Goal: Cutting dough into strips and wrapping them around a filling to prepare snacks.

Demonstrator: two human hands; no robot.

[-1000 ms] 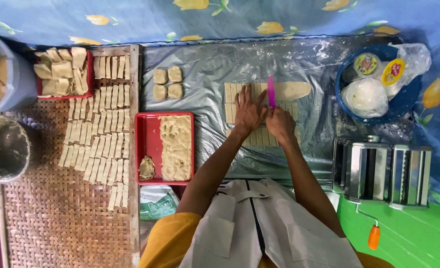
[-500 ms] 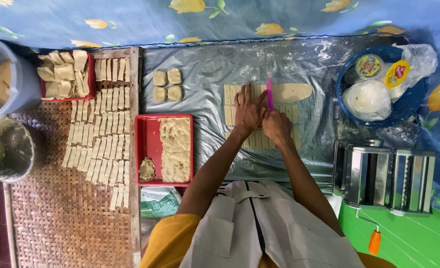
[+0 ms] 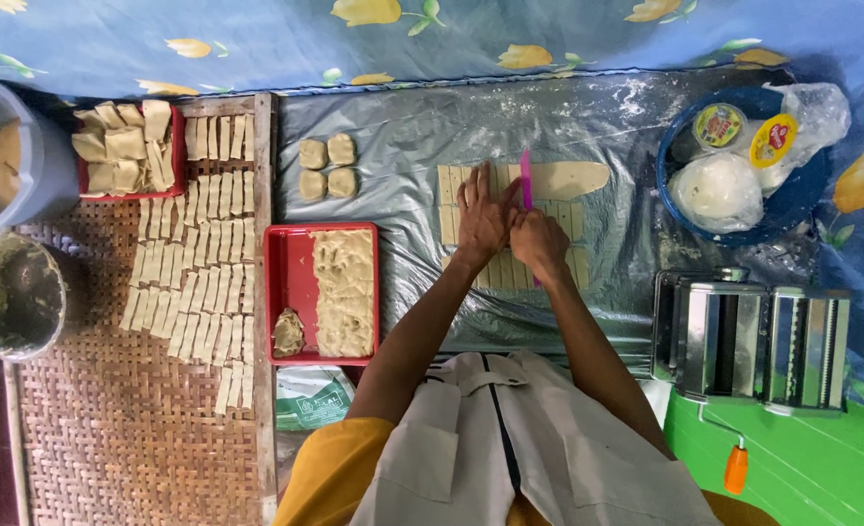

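Flat rolled sheet of pale dough (image 3: 560,179) is laid on the grey plastic sheet dusted with flour (image 3: 403,127), centre-right of the frame, just above the hands. Its left part is already cut into narrow upright strips (image 3: 451,195); the uncut rounded end sticks out to the right.

Left hand (image 3: 483,209) is pressed flat on the cut strips, fingers spread, grip apart: judged to be pinning the dough so it does not drag. Right hand (image 3: 539,241) is closed around the slim pink cutter (image 3: 525,180), grip clamped on its lower end, with the blade pointing toward the top of the frame across the dough. The cutter lies along the boundary between the cut and uncut parts.

Placement reads as a left-to-right flow:
- four small square dough pads (image 3: 326,168) are parked left of the sheet, apart from it
- red rectangular tray with a slab of pale dough (image 3: 295,282) sits lower left of the hands, near the left forearm
- finished strips in rows (image 3: 198,273) are spread on the woven bamboo mat (image 3: 110,429), far left, well apart from the cutting spot
- a second red tray piled with folded pieces (image 3: 120,146) sits at upper left

Room for moving: bare plastic is open above the dough and between the pads and the sheet. To the right it is tighter: blue round basin holding bags and lidded tubs (image 3: 802,195) sits near the dough's uncut end, and the steel hand-crank pasta roller (image 3: 748,336) stands at lower right, near the right elbow. The mat's wooden edge strip (image 3: 264,292) marks the left limit of the plastic.
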